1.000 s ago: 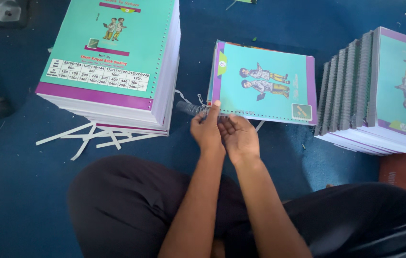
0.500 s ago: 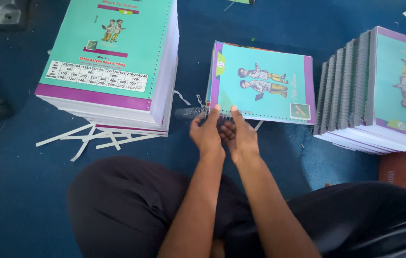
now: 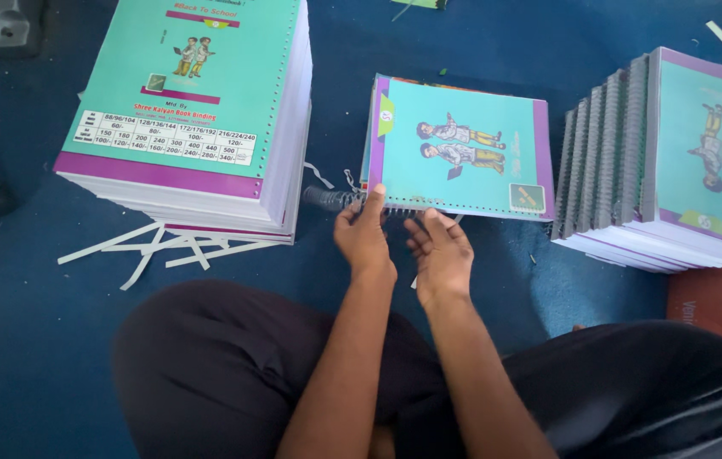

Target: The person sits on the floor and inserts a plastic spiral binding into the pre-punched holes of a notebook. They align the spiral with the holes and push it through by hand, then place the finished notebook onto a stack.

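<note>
On carpet: flat glossy notebook point(image 3: 461, 149), paper strips point(image 3: 153, 246) beside tall stack point(image 3: 195, 119).
Left hand point(image 3: 365, 238): fingers pinching spiral wire point(image 3: 335, 200).
Right hand point(image 3: 442, 255): spread, touching wire edge.

exposure: even, moderately bright, soft daylight look; no blown areas on the blue floor point(image 3: 29, 357)
source: seemed to come from upper right; far-right stack of bound books point(image 3: 676, 161) had a washed, pale cast
shadows: soft, short; dark band under the tall stack of covers point(image 3: 199, 110) at its left base
glare: mild sheen on the teal notebook point(image 3: 463, 149) cover
focus: centre sharp; small print legible
blur: slight softness on the fingers of the left hand point(image 3: 365, 238) and the right hand point(image 3: 442, 255)
edges: slight wide-angle lean in the stacks; corners darker
</note>
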